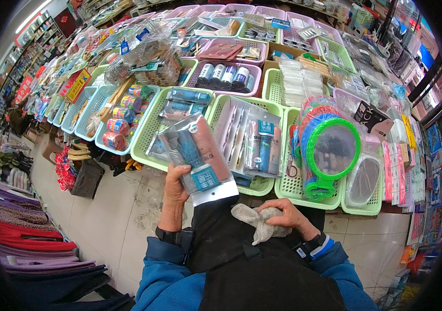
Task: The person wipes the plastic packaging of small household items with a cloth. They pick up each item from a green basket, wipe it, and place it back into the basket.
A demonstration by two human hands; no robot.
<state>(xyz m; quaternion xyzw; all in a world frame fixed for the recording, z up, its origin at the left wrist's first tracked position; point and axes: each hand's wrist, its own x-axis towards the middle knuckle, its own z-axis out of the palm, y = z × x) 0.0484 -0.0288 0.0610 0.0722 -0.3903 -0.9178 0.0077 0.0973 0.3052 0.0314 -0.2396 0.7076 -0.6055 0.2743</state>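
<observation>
My left hand (176,184) grips the lower left edge of a clear plastic pack of rolled bags (197,155), blue-grey and pink, with a teal label. That pack is tilted over the front rim of a green plastic basket (139,149) with similar packs in it. In front of my black apron, my right hand (287,215) holds a crumpled beige-grey cloth (263,223). Just beyond the hands, another green basket (258,190) holds a further pack of rolls (263,144) standing beside long flat packets (236,132).
At the right, a green-rimmed round mesh item (333,147) lies over a basket (306,202). A blue basket (102,145) at the left holds colourful bag rolls (122,114). More baskets of goods rise behind. Folded textiles (30,233) lie at the lower left.
</observation>
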